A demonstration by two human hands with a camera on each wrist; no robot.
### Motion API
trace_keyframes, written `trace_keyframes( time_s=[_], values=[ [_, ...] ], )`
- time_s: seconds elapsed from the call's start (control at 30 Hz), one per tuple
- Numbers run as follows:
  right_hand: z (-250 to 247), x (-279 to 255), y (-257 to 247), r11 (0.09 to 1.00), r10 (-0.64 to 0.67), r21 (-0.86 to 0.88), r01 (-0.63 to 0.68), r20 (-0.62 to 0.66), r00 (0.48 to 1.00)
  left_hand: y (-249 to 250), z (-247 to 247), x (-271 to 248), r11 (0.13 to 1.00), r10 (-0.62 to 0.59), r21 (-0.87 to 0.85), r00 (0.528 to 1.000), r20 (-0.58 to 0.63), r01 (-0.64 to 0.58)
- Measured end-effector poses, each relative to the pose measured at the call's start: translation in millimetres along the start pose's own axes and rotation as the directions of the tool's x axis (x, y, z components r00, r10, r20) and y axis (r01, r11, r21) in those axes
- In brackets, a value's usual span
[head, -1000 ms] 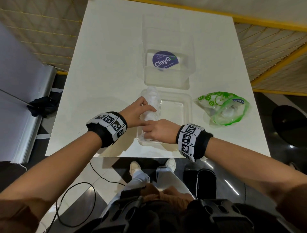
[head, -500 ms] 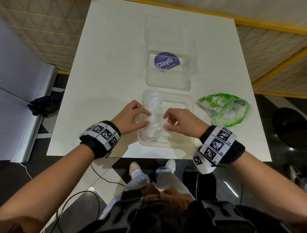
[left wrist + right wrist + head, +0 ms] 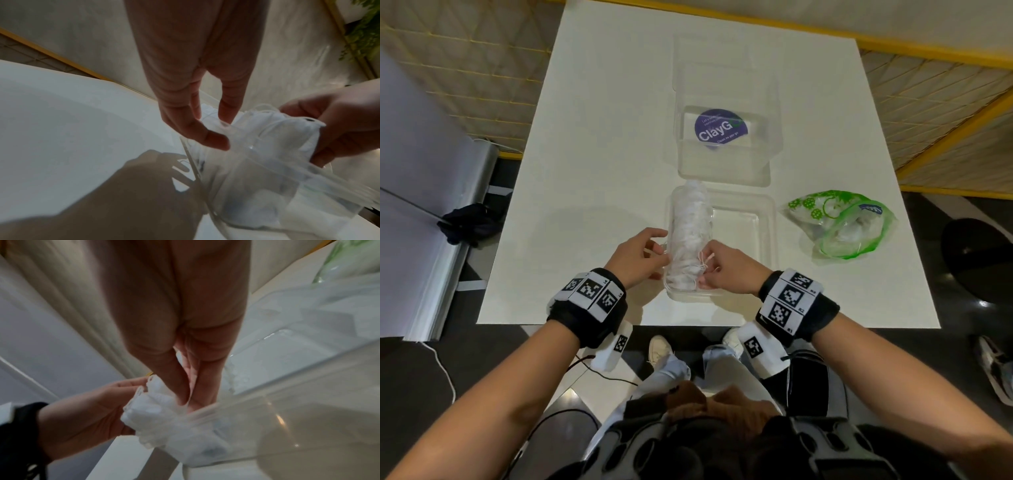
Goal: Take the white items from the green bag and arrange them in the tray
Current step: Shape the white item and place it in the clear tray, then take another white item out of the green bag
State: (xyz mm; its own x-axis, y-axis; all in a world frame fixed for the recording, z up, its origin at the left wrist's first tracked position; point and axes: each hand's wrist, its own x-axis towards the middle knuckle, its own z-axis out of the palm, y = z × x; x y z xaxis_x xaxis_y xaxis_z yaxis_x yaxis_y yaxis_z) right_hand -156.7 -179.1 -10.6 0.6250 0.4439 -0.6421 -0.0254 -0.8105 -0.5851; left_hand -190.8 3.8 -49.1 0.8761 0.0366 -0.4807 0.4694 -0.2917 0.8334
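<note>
A row of white items (image 3: 690, 226) with loose strings stands on edge along the left side of the clear tray (image 3: 770, 233) near the table's front edge. My left hand (image 3: 659, 250) rests against the row's left side and the tray wall, fingers fairly straight (image 3: 220, 129). My right hand (image 3: 705, 263) grips the near end of the row from the right, thumb above and fingers under the white items (image 3: 287, 129). The green bag (image 3: 842, 222) lies to the right of the tray, with more white items inside.
A clear container (image 3: 722, 164) with a purple round sticker stands just behind the tray. The tray's right half (image 3: 743, 222) holds nothing. The table's front edge is close under my wrists. A dark cloth (image 3: 469, 222) lies off the table at left.
My right hand lifted off the near end of the row, swung to its right side, then closed in against it. My left hand stayed at the row's left side.
</note>
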Motion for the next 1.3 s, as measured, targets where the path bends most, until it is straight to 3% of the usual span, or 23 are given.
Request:
trace_keyframes(
  time_s=[0.1, 0.23, 0.4, 0.5, 0.6, 0.7, 0.77, 0.87, 1.03, 1.17, 1.23, 1.3],
  values=[
    [-8.2, -2.1, 7.7, 0.995, 0.078, 0.067, -0.076, -0.031, 0.996, -0.3, -1.2, -1.1, 1.0, -0.018, -0.026, 1.0, 0.01, 0.018],
    [-16.8, 4.1, 2.0, 0.992, 0.127, 0.029, -0.125, -0.062, 0.99, -0.5, -1.4, -1.9, 0.997, -0.03, -0.066, 0.999, 0.014, 0.031],
    [-2.6, 12.4, -18.3, 0.987, 0.034, -0.159, -0.034, -0.003, 0.999, -0.1, -0.3, -1.9, 0.995, -0.03, -0.092, 0.999, 0.01, 0.031],
    [-6.0, 11.9, -18.0, 0.988, 0.012, -0.156, -0.014, -0.01, 1.0, 0.6, -0.7, -2.4, 0.996, -0.034, -0.086, 0.999, 0.015, 0.035],
    [-21.0, 7.7, -5.9, 0.998, 0.03, -0.058, -0.033, -0.057, 0.998, 4.3, -2.9, -4.0, 1.0, -0.011, -0.024, 1.0, -0.012, 0.01],
    [-37.0, 1.1, 8.7, 0.978, 0.036, 0.209, -0.01, -0.123, 0.992, 16.7, -4.7, -5.4, 0.995, 0.093, 0.054, 0.982, -0.164, -0.085],
    [-49.3, -5.3, 18.0, 0.935, 0.03, 0.353, 0.043, -0.198, 0.98, 30.1, -3.8, -6.7, 0.983, 0.181, 0.063, 0.953, -0.243, -0.171],
    [-68.5, -20.1, 32.9, 0.854, 0.023, 0.488, 0.179, -0.38, 0.925, 53.4, 4.8, -6.9, 0.96, 0.277, 0.035, 0.925, -0.26, -0.278],
    [-102.4, -53.5, 73.2, 0.716, 0.114, 0.578, 0.391, -0.65, 0.751, 107.0, 50.0, -11.5, 0.923, 0.35, -0.119, 0.928, -0.131, -0.365],
    [-127.2, -80.7, 116.9, 0.673, 0.261, 0.601, 0.431, -0.738, 0.622, 146.7, 111.5, -9.2, 0.936, 0.343, -0.116, 0.936, 0.079, -0.333],
    [-133.2, -87.1, 139.0, 0.671, 0.306, 0.62, 0.407, -0.731, 0.61, 158.1, 142.1, 0.2, 0.953, 0.298, -0.022, 0.925, 0.237, -0.302],
    [-133.5, -85.2, 160.8, 0.7, 0.32, 0.637, 0.323, -0.685, 0.655, 165.7, 169.1, 12.3, 0.935, 0.264, 0.135, 0.899, 0.348, -0.327]
  ],
)
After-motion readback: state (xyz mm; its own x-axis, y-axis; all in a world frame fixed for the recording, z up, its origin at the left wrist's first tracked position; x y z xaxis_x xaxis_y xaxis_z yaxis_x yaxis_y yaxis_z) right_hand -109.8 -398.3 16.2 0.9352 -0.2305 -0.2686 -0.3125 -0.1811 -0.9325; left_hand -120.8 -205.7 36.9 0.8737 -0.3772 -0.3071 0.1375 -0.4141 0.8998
